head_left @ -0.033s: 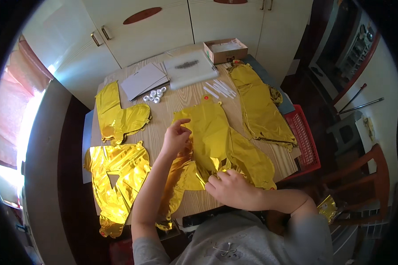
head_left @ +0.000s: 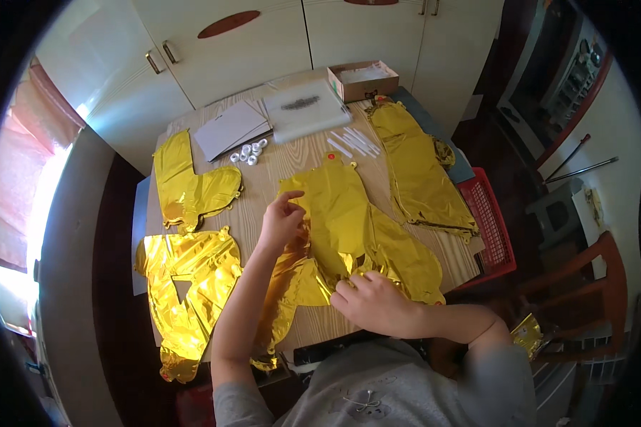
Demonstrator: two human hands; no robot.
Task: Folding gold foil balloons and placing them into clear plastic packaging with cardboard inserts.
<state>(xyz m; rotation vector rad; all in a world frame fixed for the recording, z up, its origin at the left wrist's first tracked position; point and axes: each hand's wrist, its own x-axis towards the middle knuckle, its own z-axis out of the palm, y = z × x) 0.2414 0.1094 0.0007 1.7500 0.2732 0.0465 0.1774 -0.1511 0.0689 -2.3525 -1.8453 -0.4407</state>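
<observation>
A flat gold foil balloon [head_left: 335,199] lies in the middle of the table, with a small red-centred tab at its top. My left hand [head_left: 283,224] is over its left edge, index finger stretched out and the other fingers partly hidden. At the balloon's creased lower edge, my right hand [head_left: 374,302] is closed, its fingers pinching the foil. Beside my left forearm spreads another shiny gold balloon [head_left: 210,274] with a gap in its middle. Beyond that one lies a gold balloon with a bent shape [head_left: 178,181]. A stack of long gold balloons [head_left: 420,171] rests at the right.
Several white ribbon rolls [head_left: 249,152] sit near grey-white cards [head_left: 231,130]. A clear plastic sheet [head_left: 306,117], white sticks [head_left: 355,142] and a cardboard box [head_left: 363,87] are at the back. A red basket [head_left: 491,220] stands against the table's right side, near a wooden chair [head_left: 609,285].
</observation>
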